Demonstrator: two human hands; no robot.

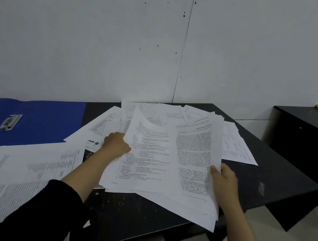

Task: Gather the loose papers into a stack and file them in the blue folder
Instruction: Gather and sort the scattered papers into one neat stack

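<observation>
Left hand point(116, 145) and right hand point(223, 179) are pinching opposite edges of the loose papers point(169, 161); limp, slippery sheets are sagging between the fingers, likely needing support underneath.

Taking the blue folder point(35, 118) as landmark: it lies open and flat at the table's back left, its inner face bare except for the metal clip point(11, 122) near its middle. A paper stack point(19, 173) overlaps its near edge, and loose sheets point(97, 129) cover its right edge. Right of it, a held sheaf point(165, 160) fills the table's middle, with more papers point(234, 144) spread beyond. Bare dark table point(134, 208) shows in front of the sheaf and at the far right corner.
</observation>
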